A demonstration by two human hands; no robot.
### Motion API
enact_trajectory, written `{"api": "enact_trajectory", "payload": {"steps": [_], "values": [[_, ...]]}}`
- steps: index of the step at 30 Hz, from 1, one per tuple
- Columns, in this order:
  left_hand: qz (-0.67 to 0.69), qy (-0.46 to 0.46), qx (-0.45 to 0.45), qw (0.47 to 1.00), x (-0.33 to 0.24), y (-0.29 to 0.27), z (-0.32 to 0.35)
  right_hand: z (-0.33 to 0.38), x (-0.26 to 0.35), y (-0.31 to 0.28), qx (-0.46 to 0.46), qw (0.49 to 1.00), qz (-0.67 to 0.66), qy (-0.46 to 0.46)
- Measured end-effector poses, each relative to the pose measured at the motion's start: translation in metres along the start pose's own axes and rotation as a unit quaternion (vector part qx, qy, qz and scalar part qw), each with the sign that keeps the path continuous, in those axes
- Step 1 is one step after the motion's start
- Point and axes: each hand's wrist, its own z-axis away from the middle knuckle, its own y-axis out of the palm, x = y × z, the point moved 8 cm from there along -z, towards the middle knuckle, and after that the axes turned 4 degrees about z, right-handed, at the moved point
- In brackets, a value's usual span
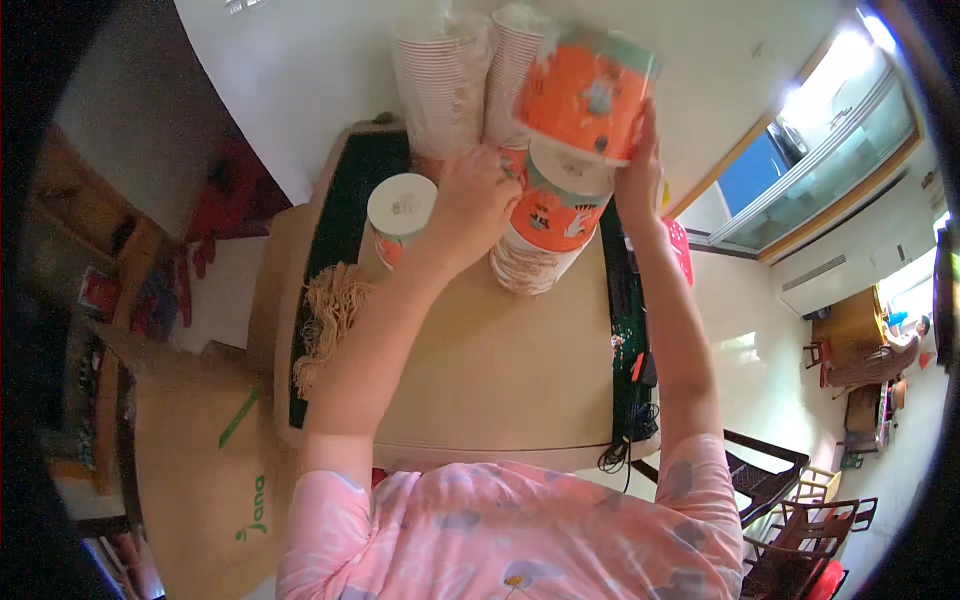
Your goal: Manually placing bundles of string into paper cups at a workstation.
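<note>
My right hand (640, 180) grips an orange paper tub (590, 95) with a teal band, blurred by motion, above a stack of similar paper tubs (550, 220). That stack stands bottom-up, its pale base showing. Close by on the left, my left hand (480, 190) has its fingers curled in beside the stack; whatever they hold, if anything, is hidden. Left of that wrist sits a smaller upturned paper tub (402, 205) with a white base. Behind the hands rise tall nested stacks of white tubs (440, 85), seemingly in clear plastic.
The beige table (470, 370) has dark green side strips. Tan fringe (335, 310) lies on its left edge, black cables (620, 455) at its near right corner. A large cardboard box (195, 470) stands left. Dark wooden chairs (790, 540) are at the lower right.
</note>
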Motion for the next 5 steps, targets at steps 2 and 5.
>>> {"api": "enact_trajectory", "payload": {"steps": [2, 5], "values": [[-0.016, -0.043, 0.064, 0.997, 0.023, 0.038, 0.013, 0.026, -0.004, 0.007, 0.019, 1.0, 0.014, 0.004], [0.007, -0.083, 0.147, 0.986, 0.041, 0.076, 0.024, 0.053, -0.022, 0.016, 0.035, 0.997, -0.033, -0.064]]}}
